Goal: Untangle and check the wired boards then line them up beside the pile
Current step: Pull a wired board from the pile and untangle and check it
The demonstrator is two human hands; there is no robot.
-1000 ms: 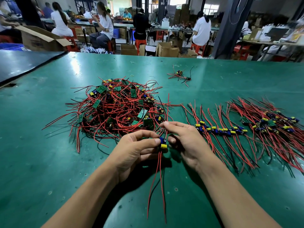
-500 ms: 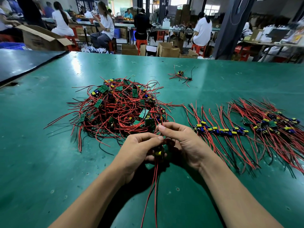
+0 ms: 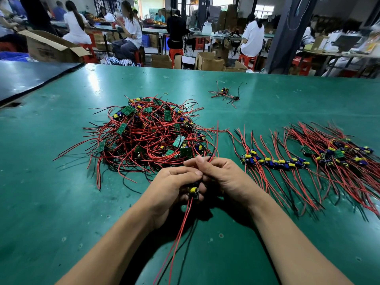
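Left hand (image 3: pixel 174 186) now clasps small green board with yellow capacitor (image 3: pixel 194 191), turned toward me; right hand (image 3: pixel 224 175) pinches its red leads (image 3: pixel 215 140) above grip. I judge: check underway.

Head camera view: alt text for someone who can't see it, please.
The left hand and right hand hold a wired board over a green table. A tangled pile lies behind; a lined-up row lies right of them.

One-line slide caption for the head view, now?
Left hand holds a wired board, right hand pinches its red wires, between tangled pile and lined-up row on green table.
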